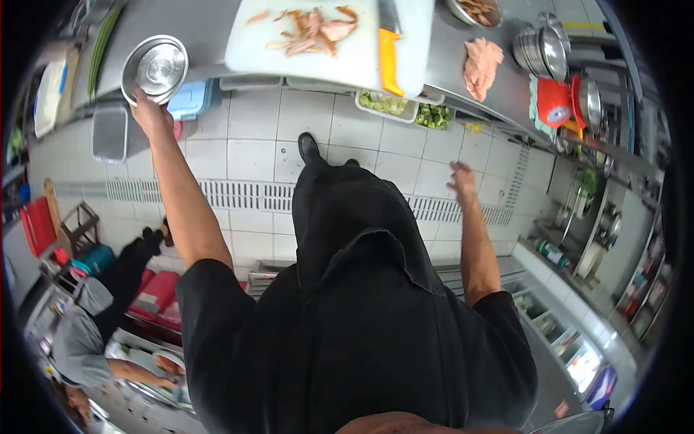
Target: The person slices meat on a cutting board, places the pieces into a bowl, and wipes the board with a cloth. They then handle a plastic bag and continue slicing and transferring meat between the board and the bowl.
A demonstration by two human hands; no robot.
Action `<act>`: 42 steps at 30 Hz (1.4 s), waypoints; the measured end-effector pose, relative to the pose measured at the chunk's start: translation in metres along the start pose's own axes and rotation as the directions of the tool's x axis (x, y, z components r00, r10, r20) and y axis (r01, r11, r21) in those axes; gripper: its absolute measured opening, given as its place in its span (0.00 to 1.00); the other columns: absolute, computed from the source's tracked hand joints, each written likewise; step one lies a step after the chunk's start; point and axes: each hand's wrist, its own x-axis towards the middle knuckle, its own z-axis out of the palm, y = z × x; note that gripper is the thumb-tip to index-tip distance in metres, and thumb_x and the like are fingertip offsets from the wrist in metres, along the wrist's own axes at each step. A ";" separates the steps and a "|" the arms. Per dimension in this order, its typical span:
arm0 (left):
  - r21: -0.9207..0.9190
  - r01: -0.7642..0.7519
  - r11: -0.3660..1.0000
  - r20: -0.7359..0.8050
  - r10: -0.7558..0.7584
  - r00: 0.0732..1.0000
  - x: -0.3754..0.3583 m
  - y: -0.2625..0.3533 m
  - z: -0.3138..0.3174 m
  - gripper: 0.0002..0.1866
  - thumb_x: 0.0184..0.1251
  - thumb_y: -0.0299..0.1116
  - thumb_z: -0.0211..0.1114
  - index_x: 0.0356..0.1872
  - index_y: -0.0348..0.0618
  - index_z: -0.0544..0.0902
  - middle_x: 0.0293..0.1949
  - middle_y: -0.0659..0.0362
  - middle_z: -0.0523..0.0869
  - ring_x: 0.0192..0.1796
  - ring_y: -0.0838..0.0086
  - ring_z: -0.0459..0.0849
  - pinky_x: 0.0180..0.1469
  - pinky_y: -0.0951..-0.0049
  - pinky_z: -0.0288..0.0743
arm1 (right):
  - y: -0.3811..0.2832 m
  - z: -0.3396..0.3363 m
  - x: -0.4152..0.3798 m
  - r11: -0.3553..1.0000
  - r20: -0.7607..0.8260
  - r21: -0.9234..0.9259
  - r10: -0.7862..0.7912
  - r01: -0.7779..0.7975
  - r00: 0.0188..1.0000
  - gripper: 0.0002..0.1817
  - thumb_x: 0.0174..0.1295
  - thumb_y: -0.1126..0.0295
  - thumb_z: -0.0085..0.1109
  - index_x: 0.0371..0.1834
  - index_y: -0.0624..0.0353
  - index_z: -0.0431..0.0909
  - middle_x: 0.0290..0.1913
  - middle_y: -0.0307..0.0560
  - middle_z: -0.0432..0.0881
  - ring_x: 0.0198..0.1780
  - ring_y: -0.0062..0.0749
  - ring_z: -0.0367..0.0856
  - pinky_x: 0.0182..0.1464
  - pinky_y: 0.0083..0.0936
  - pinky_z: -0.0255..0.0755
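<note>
At the left end of the steel counter, my left hand (149, 113) grips the near rim of a round, shiny metal bowl (156, 69). The thumb and fingers are partly hidden by the rim. Nothing shows inside the bowl. My right hand (462, 179) hangs in the air over the tiled floor, its fingers slightly apart with nothing in them. Between the hands, on the counter, lies a white cutting board (253, 58) bearing strips of sliced cooked meat (315, 32). A knife with a yellow handle (390, 65) rests on the board's right part.
A crumpled pinkish cloth (481, 69), stacked metal bowls (538, 54) and a red scale (554, 101) stand right of the board. Below the counter edge are tubs of cut greens (387, 105) and a blue-lidded box (191, 99). Another person (87, 340) works behind on the left.
</note>
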 end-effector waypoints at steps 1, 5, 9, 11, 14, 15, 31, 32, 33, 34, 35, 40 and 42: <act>-0.036 0.073 0.997 -0.044 -0.074 0.996 -0.028 -0.004 -0.026 0.26 0.84 0.40 0.50 0.75 0.39 0.64 0.67 0.45 0.76 0.60 0.52 0.84 0.55 0.50 0.85 | 0.020 0.009 0.003 0.997 0.062 -0.046 0.068 -0.065 0.996 0.33 0.69 0.56 0.64 0.74 0.61 0.69 0.67 0.54 0.77 0.63 0.49 0.77 0.51 0.48 0.81; -0.127 0.258 0.958 -0.229 -0.281 0.932 -0.135 -0.091 -0.149 0.30 0.82 0.44 0.53 0.75 0.33 0.64 0.69 0.45 0.75 0.66 0.52 0.79 0.62 0.54 0.80 | 0.091 0.030 0.023 0.903 0.293 -0.424 0.211 -0.071 0.933 0.26 0.67 0.57 0.66 0.63 0.59 0.77 0.60 0.51 0.79 0.58 0.49 0.80 0.39 0.45 0.83; -0.098 0.378 0.921 -0.120 -0.388 0.914 -0.310 -0.243 -0.285 0.37 0.80 0.55 0.55 0.77 0.37 0.63 0.71 0.45 0.73 0.69 0.53 0.76 0.68 0.51 0.72 | 0.116 0.030 0.015 0.855 0.342 -0.518 0.229 -0.020 0.911 0.17 0.67 0.61 0.64 0.53 0.58 0.82 0.52 0.46 0.81 0.49 0.40 0.80 0.39 0.42 0.80; -0.205 0.534 0.820 -0.211 -0.570 0.794 -0.421 -0.294 -0.312 0.38 0.79 0.58 0.55 0.78 0.43 0.63 0.71 0.48 0.73 0.66 0.53 0.78 0.62 0.49 0.77 | 0.135 0.024 0.016 0.855 0.236 -0.504 0.276 -0.125 0.932 0.13 0.66 0.64 0.63 0.49 0.58 0.83 0.48 0.46 0.80 0.43 0.37 0.78 0.41 0.43 0.75; -0.449 0.764 0.463 -0.267 -0.886 0.380 -0.577 -0.350 -0.336 0.32 0.78 0.58 0.50 0.74 0.52 0.68 0.67 0.49 0.76 0.62 0.54 0.80 0.55 0.47 0.80 | 0.152 0.003 0.015 0.809 0.270 -0.583 0.277 -0.072 0.922 0.16 0.69 0.63 0.57 0.50 0.62 0.84 0.47 0.50 0.82 0.46 0.43 0.80 0.45 0.48 0.75; -0.469 0.764 0.443 -0.305 -0.893 0.330 -0.620 -0.338 -0.326 0.32 0.77 0.62 0.50 0.70 0.51 0.71 0.61 0.50 0.79 0.54 0.57 0.83 0.44 0.50 0.81 | 0.163 -0.006 0.028 0.799 0.282 -0.597 0.297 -0.075 0.912 0.16 0.69 0.64 0.57 0.52 0.63 0.83 0.49 0.51 0.82 0.48 0.45 0.81 0.46 0.50 0.76; -0.387 0.491 0.781 -0.617 -0.615 0.492 -0.509 -0.280 -0.416 0.38 0.74 0.60 0.60 0.77 0.49 0.65 0.72 0.54 0.74 0.71 0.57 0.75 0.68 0.48 0.71 | -0.011 0.183 -0.012 0.801 0.554 -0.552 0.143 0.234 0.820 0.40 0.70 0.52 0.61 0.81 0.56 0.57 0.80 0.57 0.56 0.77 0.61 0.60 0.61 0.58 0.72; -0.386 0.478 0.789 -0.628 -0.604 0.491 -0.483 -0.250 -0.404 0.38 0.74 0.60 0.60 0.76 0.49 0.66 0.72 0.54 0.73 0.71 0.58 0.75 0.68 0.48 0.71 | -0.027 0.208 -0.020 0.806 0.569 -0.541 0.141 0.240 0.810 0.42 0.70 0.50 0.60 0.82 0.55 0.54 0.83 0.57 0.52 0.78 0.62 0.57 0.63 0.60 0.70; -0.383 0.479 0.790 -0.621 -0.604 0.499 -0.462 -0.265 -0.425 0.37 0.73 0.60 0.61 0.75 0.49 0.68 0.71 0.55 0.75 0.70 0.60 0.76 0.66 0.48 0.73 | -0.044 0.235 -0.025 0.810 0.584 -0.532 0.141 0.245 0.799 0.45 0.71 0.49 0.60 0.84 0.53 0.50 0.85 0.57 0.48 0.80 0.63 0.54 0.65 0.61 0.68; -0.404 0.503 0.765 -0.680 -0.618 0.394 -0.434 -0.244 -0.418 0.37 0.72 0.60 0.63 0.73 0.48 0.70 0.69 0.55 0.77 0.67 0.61 0.79 0.64 0.50 0.75 | -0.062 0.265 -0.025 0.846 0.599 -0.483 0.129 0.228 0.790 0.45 0.71 0.47 0.59 0.85 0.51 0.48 0.85 0.56 0.45 0.80 0.64 0.52 0.67 0.62 0.67; -0.443 0.457 0.772 -0.642 -0.628 0.439 -0.416 -0.245 -0.428 0.37 0.72 0.61 0.64 0.72 0.48 0.71 0.68 0.56 0.78 0.66 0.62 0.79 0.64 0.52 0.76 | -0.080 0.296 -0.025 0.878 0.613 -0.433 0.119 0.206 0.781 0.46 0.71 0.46 0.58 0.85 0.50 0.46 0.86 0.55 0.43 0.81 0.64 0.51 0.68 0.62 0.65; -0.552 0.329 0.766 -0.476 -0.614 0.630 -0.333 -0.200 -0.448 0.38 0.75 0.60 0.61 0.74 0.42 0.68 0.68 0.56 0.78 0.67 0.64 0.80 0.66 0.56 0.76 | -0.202 0.471 -0.027 0.987 0.704 -0.085 -0.039 0.139 0.709 0.47 0.72 0.43 0.57 0.86 0.47 0.45 0.86 0.53 0.41 0.81 0.63 0.50 0.73 0.62 0.61; -0.573 0.316 0.756 -0.385 -0.589 0.710 -0.304 -0.193 -0.460 0.37 0.76 0.59 0.60 0.74 0.42 0.67 0.68 0.56 0.79 0.66 0.63 0.80 0.67 0.55 0.75 | -0.250 0.544 -0.037 0.990 0.696 0.059 -0.132 0.127 0.706 0.45 0.73 0.44 0.57 0.85 0.48 0.47 0.86 0.53 0.42 0.81 0.61 0.50 0.73 0.61 0.62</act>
